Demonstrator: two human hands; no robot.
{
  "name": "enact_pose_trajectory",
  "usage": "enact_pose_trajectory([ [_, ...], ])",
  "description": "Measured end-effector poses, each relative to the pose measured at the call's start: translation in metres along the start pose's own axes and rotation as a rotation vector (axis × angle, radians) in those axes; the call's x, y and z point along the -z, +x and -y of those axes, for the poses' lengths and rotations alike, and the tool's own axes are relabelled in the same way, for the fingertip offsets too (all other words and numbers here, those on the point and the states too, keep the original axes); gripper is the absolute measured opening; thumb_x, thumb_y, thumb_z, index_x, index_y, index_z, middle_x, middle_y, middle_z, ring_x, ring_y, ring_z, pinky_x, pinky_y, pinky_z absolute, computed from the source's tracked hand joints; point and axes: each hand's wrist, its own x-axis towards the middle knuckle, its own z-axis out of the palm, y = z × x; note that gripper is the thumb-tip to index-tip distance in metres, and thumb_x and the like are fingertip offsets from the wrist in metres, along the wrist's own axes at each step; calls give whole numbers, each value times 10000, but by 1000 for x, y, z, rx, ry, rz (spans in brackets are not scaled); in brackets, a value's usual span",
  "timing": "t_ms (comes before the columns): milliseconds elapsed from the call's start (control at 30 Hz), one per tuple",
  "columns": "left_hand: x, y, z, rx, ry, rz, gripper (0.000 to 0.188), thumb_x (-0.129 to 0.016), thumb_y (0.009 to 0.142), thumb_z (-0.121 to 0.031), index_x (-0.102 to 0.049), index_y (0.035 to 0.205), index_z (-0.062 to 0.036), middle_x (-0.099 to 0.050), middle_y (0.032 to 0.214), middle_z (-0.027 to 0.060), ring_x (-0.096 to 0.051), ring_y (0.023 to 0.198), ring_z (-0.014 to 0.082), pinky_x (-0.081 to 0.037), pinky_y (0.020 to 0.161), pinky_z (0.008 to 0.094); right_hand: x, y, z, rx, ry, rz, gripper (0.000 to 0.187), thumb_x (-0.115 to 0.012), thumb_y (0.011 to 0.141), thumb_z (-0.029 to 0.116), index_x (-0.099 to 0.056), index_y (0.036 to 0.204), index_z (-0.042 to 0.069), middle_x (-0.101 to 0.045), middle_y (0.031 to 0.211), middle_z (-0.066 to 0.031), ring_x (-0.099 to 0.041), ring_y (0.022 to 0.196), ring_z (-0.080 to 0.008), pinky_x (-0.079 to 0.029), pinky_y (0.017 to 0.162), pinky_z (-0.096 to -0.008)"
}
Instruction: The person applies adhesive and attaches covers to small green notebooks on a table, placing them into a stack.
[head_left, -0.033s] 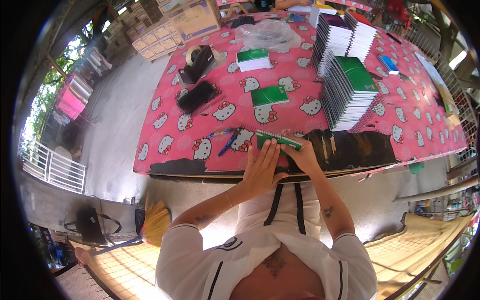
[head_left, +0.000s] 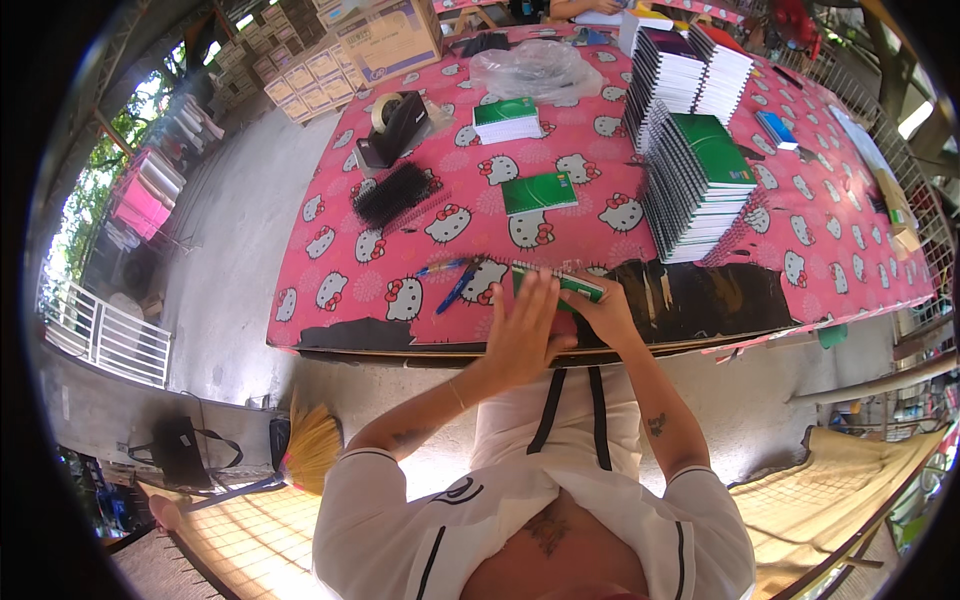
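A small green spiral notebook lies at the table's near edge, its coil along the far side. My right hand grips its right end, thumb and fingers round the edge. My left hand is flat over its left part, fingers stretched out; whether the palm touches the cover I cannot tell. Left of it rest two blue pens. Farther back are a single green notebook and a short pile of green-topped pads. At right stands a tall stack of green spiral notebooks.
Black coil bindings lie in a heap near a tape dispenser. Clear plastic and a large carton are at the back. More spiral notebooks and a blue box stand right. Another person's arm shows at the far edge.
My left hand's fingers have shifted slightly up and to the right over the notebook, looking a little raised. My right hand keeps its grip in the same place.
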Motion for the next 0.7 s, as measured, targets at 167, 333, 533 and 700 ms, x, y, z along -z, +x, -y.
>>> enact_pose_trajectory([
  [167, -1, 12, 9, 13, 55, -21, 894, -383, 956, -665, -335, 1517, 30, -274, 1599, 245, -223, 1502, 397, -65, 1117, 724, -1, -2, 2, -29, 21, 7, 219, -716, 890, 65, -711, 1097, -5, -682, 839, -34, -573, 781, -71, -482, 706, -264],
  [333, 27, 48, 7, 64, -27, -113, 867, -358, 973, -645, -321, 1528, 20, -262, 1605, 242, -199, 1509, 405, -61, 1111, 740, 0, 0, -2, 2, -18, 21, 249, -718, 894, 77, -702, 1125, -15, -730, 901, -70, -616, 811, -83, -509, 744, -270],
  [533, -7, 4, -12, -30, -67, -68, 856, -356, 980, -630, -314, 1526, 27, -287, 1595, 244, -222, 1499, 406, -109, 1114, 718, 1, -3, 2, -41, -98, 7, 336, -750, 848, 116, -699, 1155, -9, -738, 884, -105, -657, 808, -111, -525, 736, -299],
  [700, -4, 25, -9, -62, -57, -103, 862, -327, 986, -637, -315, 1524, 36, -289, 1597, 239, -217, 1506, 386, -77, 1120, 714, 8, -6, -4, -36, -138, 46, 337, -682, 860, 90, -692, 1180, -17, -726, 838, -136, -670, 776, -124, -537, 720, -309],
])
